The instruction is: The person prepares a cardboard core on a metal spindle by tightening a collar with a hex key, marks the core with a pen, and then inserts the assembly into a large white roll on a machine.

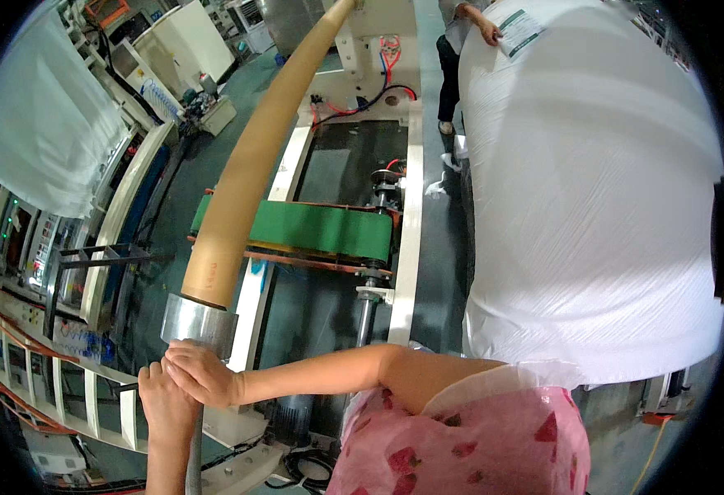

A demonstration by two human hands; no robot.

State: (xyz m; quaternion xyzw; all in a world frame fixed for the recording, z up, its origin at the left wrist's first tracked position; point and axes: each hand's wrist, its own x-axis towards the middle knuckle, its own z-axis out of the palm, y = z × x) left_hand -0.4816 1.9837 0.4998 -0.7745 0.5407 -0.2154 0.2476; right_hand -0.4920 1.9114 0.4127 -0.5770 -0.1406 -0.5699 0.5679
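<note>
A long tan cardboard core tube (238,181) runs away from me on a shaft, with a shiny metal collar (200,322) at its near end. Just below the collar, my left hand (164,392) is closed round a thin dark rod (126,387), whose tip sticks out to the left. My right hand (205,373) is closed too, pressed against the left hand with its fingers bent over; what lies inside it is hidden. A grey metal shaft (195,454) extends downward beside my left forearm.
A green belt (321,229) crosses a cream machine frame (411,247) beneath the tube. On the right stands a huge white film-wrapped roll (593,190); beyond it, a co-worker's hand (486,31) holds a printed sheet (520,33). Cream railings (90,404) curve at lower left.
</note>
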